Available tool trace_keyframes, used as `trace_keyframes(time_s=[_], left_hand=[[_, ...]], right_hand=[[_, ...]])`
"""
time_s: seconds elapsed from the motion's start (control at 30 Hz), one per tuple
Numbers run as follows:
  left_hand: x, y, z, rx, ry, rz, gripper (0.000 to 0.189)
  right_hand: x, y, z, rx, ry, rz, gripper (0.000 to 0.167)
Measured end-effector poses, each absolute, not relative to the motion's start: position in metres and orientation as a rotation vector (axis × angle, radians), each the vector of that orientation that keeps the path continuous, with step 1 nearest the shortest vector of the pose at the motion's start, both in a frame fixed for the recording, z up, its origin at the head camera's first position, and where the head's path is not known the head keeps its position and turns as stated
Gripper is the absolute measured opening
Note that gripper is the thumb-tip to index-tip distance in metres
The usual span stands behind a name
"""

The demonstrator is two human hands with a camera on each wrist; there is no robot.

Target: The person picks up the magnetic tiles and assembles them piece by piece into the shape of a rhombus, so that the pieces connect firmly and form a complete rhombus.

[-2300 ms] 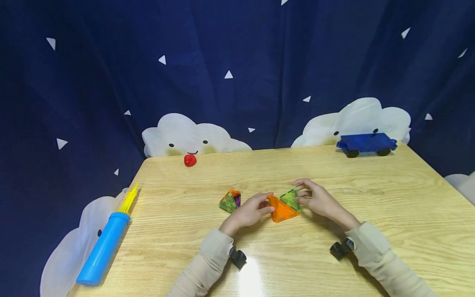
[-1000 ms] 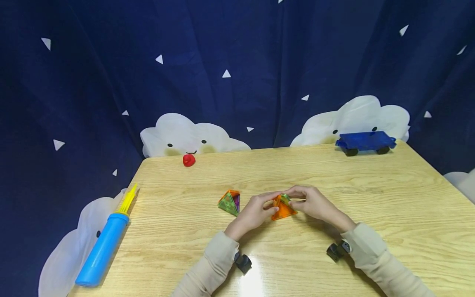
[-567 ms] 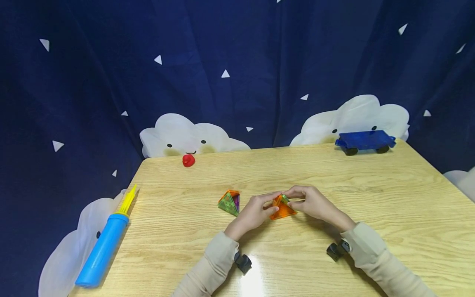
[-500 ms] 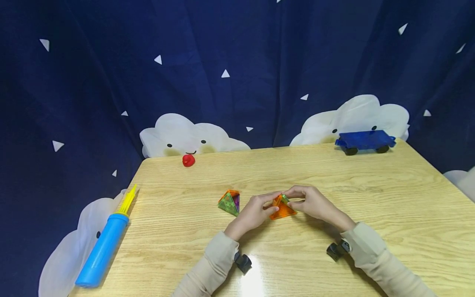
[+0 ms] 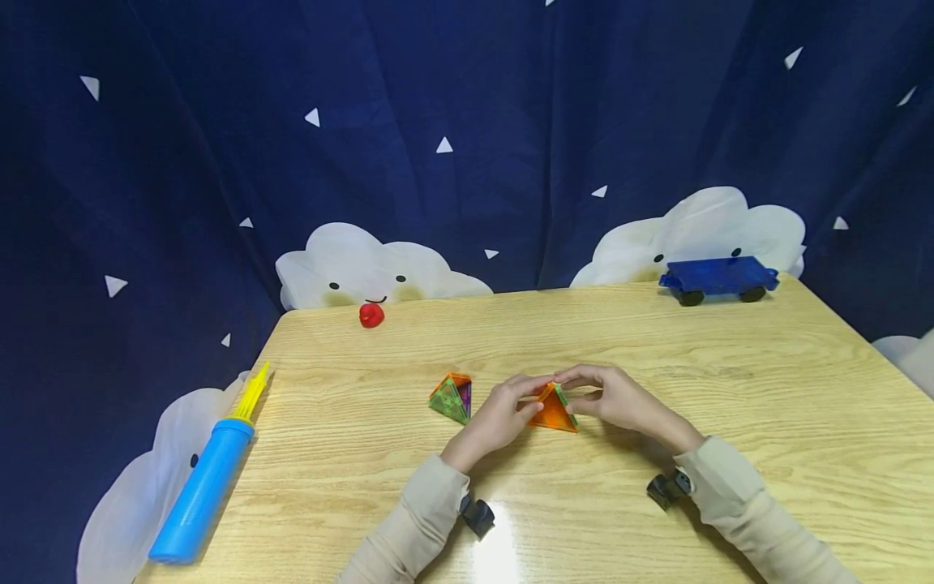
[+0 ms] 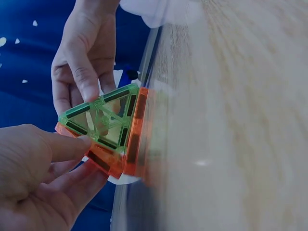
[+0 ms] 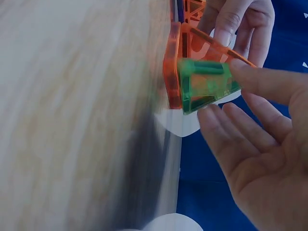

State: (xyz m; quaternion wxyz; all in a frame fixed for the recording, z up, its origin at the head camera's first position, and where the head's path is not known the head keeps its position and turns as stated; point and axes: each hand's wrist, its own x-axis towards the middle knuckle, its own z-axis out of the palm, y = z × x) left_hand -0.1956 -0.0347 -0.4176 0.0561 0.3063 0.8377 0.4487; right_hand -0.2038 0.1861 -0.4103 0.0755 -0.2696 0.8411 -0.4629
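Observation:
Near the table's middle, both hands hold a small pyramid of magnetic tiles. My left hand point(image 5: 499, 418) pinches its upright orange triangle tile point(image 7: 199, 43) between thumb and fingers. The green triangle tile point(image 6: 107, 118) leans up on the opposite side, pinched by my right hand point(image 5: 613, 397), with thumb and fingertips at its edges. Under both lies an orange base tile point(image 6: 136, 130), flat on the table. The tops of the upright tiles meet beneath the index fingertips. Left of my left hand sits another tile pyramid point(image 5: 450, 401) in green, orange and purple.
On the wooden table point(image 5: 350, 487), a blue pump with a yellow nozzle point(image 5: 207, 478) lies along the left edge. A small red toy point(image 5: 371, 315) sits at the back left, a blue wheeled toy wagon point(image 5: 718, 277) at the back right. A dark blue curtain point(image 5: 467, 122) hangs behind.
Earlier, the green tile was tilted outward on the right; my right hand has brought it up and left against the orange tile. The left hand keeps its hold, and the pyramid has shifted slightly left.

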Motion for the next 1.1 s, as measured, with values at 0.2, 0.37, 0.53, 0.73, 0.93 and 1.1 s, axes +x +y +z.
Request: trace_keyframes(time_s=[0.2,0.37,0.53,0.73,0.93,1.1], left_hand=[[-0.1959,-0.0349,-0.4158,0.862,2.531,1.383,0.046],[-0.1966,-0.0357,-0.4159,0.869,2.508,1.357,0.041],[-0.1945,-0.0366,-0.4144,0.914,2.506,1.246,0.054],[-0.1932,-0.034,-0.4141,0.983,2.497,1.174,0.074],[-0.1925,-0.0328,-0.4144,1.03,2.501,1.106,0.081],[-0.1928,-0.0334,-0.4149,1.044,2.499,1.093,0.077]], right_hand=[[-0.2031,0.1863,-0.4108,-0.844,2.48,-1.348,0.046],[-0.2025,0.1867,-0.4117,-0.826,2.561,-1.281,0.041],[-0.2024,0.187,-0.411,-0.809,2.557,-1.272,0.043],[-0.2038,0.1851,-0.4132,-0.778,2.628,-1.245,0.039],[-0.2047,0.1843,-0.4158,-0.766,2.646,-1.255,0.028],[-0.2051,0.1836,-0.4162,-0.797,2.642,-1.268,0.024]])
